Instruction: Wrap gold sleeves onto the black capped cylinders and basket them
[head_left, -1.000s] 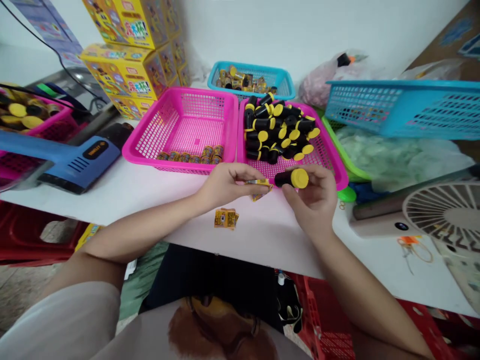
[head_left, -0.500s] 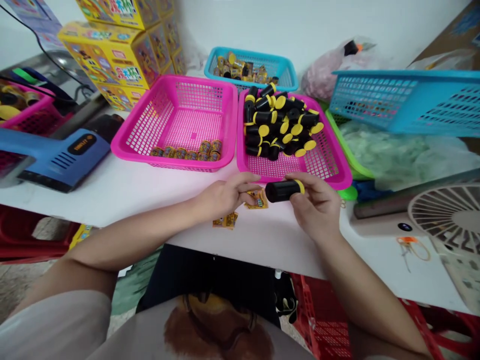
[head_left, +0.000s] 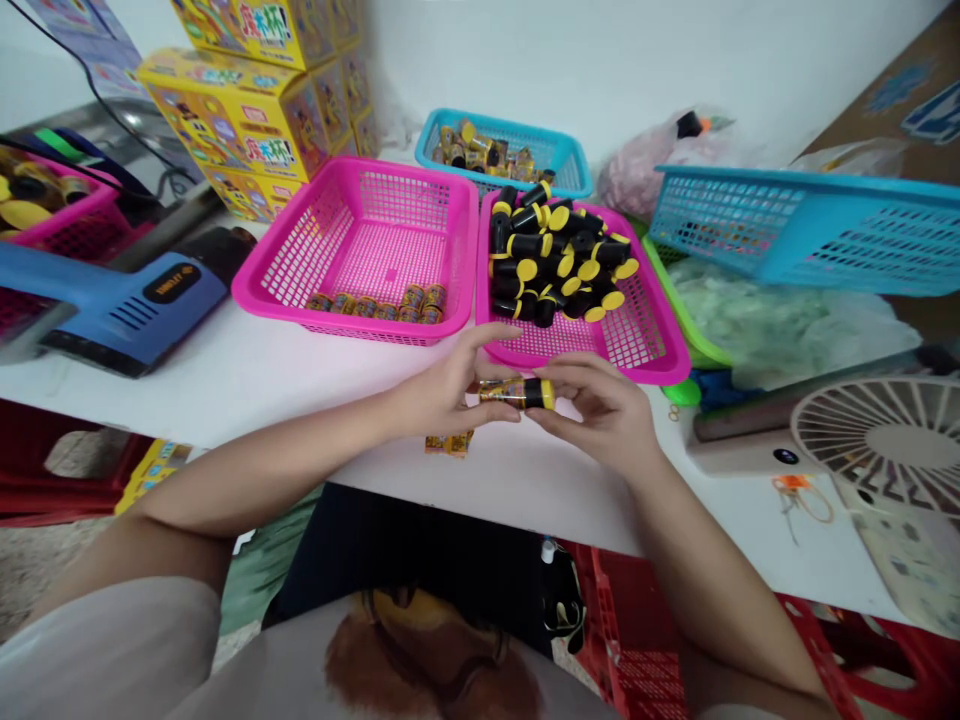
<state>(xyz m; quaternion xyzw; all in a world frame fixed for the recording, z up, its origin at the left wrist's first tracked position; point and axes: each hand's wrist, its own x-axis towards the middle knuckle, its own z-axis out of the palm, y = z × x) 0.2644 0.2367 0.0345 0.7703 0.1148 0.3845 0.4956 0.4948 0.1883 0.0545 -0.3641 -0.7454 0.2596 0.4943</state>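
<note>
Between my hands, above the white table, a small black bottle with a yellow lid point(head_left: 546, 393) lies sideways, partly inside a clear, yellow-printed sleeve point(head_left: 501, 392). My right hand point(head_left: 604, 405) pinches the bottle at its lid end. Thumb and fingers of my left hand point(head_left: 454, 385) are around the sleeve, the index finger raised. Flat printed sleeves point(head_left: 448, 443) lie on the table just below my left hand. Behind my right hand stands a pink basket point(head_left: 634, 360) with many black bottles point(head_left: 559, 245). Sleeved bottles point(head_left: 386, 311) line the front of the left pink basket point(head_left: 251, 285).
A blue heat gun point(head_left: 142, 305) lies at the left, before stacked yellow boxes point(head_left: 240, 130). Behind are a blue basket point(head_left: 581, 178) of wrapped bottles and, rightward, another blue basket point(head_left: 810, 230). A fan point(head_left: 885, 430) sits at the right.
My right hand has moved left with the bottle, whose black end is now inside the sleeve. My left hand has lifted that sleeve from the table and holds it around the bottle.
</note>
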